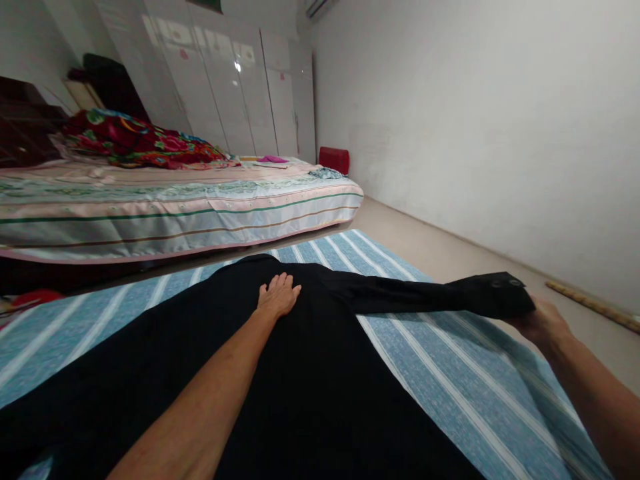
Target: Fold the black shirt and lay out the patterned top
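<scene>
A black garment (300,393) lies spread on a blue-and-white striped sheet (450,380) on the floor. My left hand (278,295) rests flat on the garment near its top, fingers stretched out. A black sleeve (425,297) stretches out to the right, lifted slightly off the sheet. My right hand (543,325) grips the cuff end of that sleeve; two buttons show on the cuff.
A low mattress (175,207) with striped bedding lies beyond the sheet, with a colourful floral blanket (140,143) piled on it. White wardrobes (225,87) line the far wall. A red box (334,160) stands by the wall. A wooden stick (595,307) lies along the right wall.
</scene>
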`<state>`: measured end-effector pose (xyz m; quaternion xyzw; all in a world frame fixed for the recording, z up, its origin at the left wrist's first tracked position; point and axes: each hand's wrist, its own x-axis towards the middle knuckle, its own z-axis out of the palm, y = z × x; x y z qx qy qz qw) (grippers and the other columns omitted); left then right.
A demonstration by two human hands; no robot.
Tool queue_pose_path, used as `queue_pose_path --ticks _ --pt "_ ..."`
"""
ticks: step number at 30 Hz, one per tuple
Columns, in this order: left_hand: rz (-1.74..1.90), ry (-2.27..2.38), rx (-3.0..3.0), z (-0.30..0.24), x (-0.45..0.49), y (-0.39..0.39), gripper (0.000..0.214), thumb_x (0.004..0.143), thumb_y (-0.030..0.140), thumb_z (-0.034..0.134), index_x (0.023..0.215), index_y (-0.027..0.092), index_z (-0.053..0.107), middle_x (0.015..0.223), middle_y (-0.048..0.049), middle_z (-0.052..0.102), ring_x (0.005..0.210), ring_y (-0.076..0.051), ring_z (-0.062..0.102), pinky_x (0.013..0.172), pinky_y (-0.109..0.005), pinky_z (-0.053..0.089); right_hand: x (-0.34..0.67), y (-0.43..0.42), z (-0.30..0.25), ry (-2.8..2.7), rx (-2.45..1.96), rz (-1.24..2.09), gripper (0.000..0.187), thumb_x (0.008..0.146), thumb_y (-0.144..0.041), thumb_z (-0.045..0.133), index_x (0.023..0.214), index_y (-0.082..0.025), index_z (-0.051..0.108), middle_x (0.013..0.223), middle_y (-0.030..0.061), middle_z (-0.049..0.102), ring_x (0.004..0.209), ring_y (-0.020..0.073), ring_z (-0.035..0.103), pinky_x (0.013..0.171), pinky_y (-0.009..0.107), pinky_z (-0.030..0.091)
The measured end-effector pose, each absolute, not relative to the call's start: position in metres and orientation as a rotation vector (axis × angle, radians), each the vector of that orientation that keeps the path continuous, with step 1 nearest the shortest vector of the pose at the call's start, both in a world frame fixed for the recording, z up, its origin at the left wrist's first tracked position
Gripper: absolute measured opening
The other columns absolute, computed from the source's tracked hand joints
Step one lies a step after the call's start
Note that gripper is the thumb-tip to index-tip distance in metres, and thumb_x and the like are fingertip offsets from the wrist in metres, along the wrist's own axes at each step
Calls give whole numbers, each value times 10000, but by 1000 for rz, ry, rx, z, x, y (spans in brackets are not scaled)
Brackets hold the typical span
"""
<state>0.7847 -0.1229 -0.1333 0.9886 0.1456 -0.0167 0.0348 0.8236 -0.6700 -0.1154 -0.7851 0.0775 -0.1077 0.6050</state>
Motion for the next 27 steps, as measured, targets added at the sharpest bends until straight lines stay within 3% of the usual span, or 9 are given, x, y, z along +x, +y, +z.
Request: queue_pose_path --ticks 4,8,12,14,16,19,21,24,27 --pt "-55 450 3039 -131 784 -124 565 914 470 193 1378 182 337 1520 -100 228 1391 -260 191 1078 -526 204 818 -671 -125 360 -1770 -68 104 681 -311 576 721 -217 556 575 48 600 501 221 598 503 395 537" --pt "-53 457 3046 -130 784 -125 553 916 459 197 1370 183 347 1515 -105 240 1388 -266 200 1069 -535 216 811 -667 -118 380 -1788 -13 289 708 -400 640 934 -220 625 716 36 645 566 182 605 478 300 522" --pt "-42 446 3055 -130 784 -124 541 915 461 203 1352 188 369 1511 -105 253 1386 -266 207 1068 -537 217 806 -669 -107 248 -2013 190 474 649 -510 707 992 -190 637 977 104 675 847 245 642 577 289 544" --pt "-38 444 3057 -131 785 -123 544 915 464 203 1352 183 367 1510 -105 256 1385 -266 209 1069 -537 219 806 -673 -108 163 -2152 239 555 625 -509 721 1059 -180 617 1025 116 673 866 259 646 595 299 543" --pt "-30 444 3061 -132 785 -123 546 915 467 201 1349 183 370 1507 -103 263 1383 -266 214 1069 -536 221 809 -677 -114 62 -2391 197 493 615 -467 713 1008 -175 646 921 95 696 763 250 656 567 303 518" --pt "-20 446 3065 -133 786 -123 538 915 468 199 1340 194 384 1504 -101 273 1381 -265 223 1068 -532 226 814 -681 -123 -87 -2691 94 196 635 -359 656 753 -207 688 672 38 667 627 224 623 558 302 456" --pt "-19 451 3065 -133 786 -123 535 916 465 198 1341 198 383 1504 -102 272 1380 -265 225 1068 -530 227 818 -682 -124 -122 -2743 60 116 662 -315 606 632 -218 661 614 35 633 610 219 603 578 308 431" --pt "-23 452 3063 -132 785 -123 543 915 469 200 1350 193 372 1505 -102 270 1380 -262 224 1069 -527 228 823 -683 -116 -162 -2792 -4 193 708 -327 542 573 -209 613 653 64 625 648 230 597 622 324 431" --pt "-28 452 3061 -131 785 -124 552 915 470 199 1356 181 363 1508 -98 264 1381 -262 218 1072 -529 223 825 -682 -110 -275 -2776 -18 232 707 -393 562 790 -204 666 884 75 666 796 240 617 724 323 454"
